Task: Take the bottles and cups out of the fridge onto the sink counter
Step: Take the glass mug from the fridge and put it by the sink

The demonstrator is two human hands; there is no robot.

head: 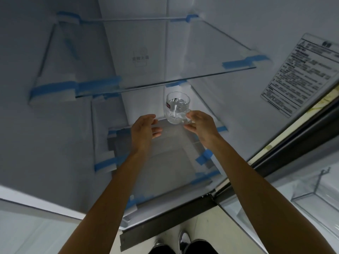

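1. Black trouser legs and a pair of grey shoes (184, 239) are the nearest things we see, at the bottom edge, on a pale floor in front of the open fridge (55, 134).
2. Low on the right we make out a clear door bin (315, 197).
3. Two bare forearms reach up and forward into the fridge, side by side.
4. The left hand (145, 130) hangs over the lower shelf (170, 162) with its fingers loosely spread and slightly bent. It has hold of nothing and is apart from the cup.
5. The right hand (200, 125) is closed on the handle of the glass cup (177, 107), thumb and curled fingers pinching it from the right.
6. We see the glass cup upright and clear, with a small red and dark sticker on its left side. It is inside the fridge, toward the back right of the lower shelf and beneath the upper shelf (146, 70). We cannot tell whether its base touches the lower shelf.
7. Strips of blue tape (203, 158) cover the lower shelf's edges and corners.
8. Farther up, the upper shelf is clear glass, taped in blue as well.
9. On the right inner wall we see a printed label (300, 76), too blurred to read.
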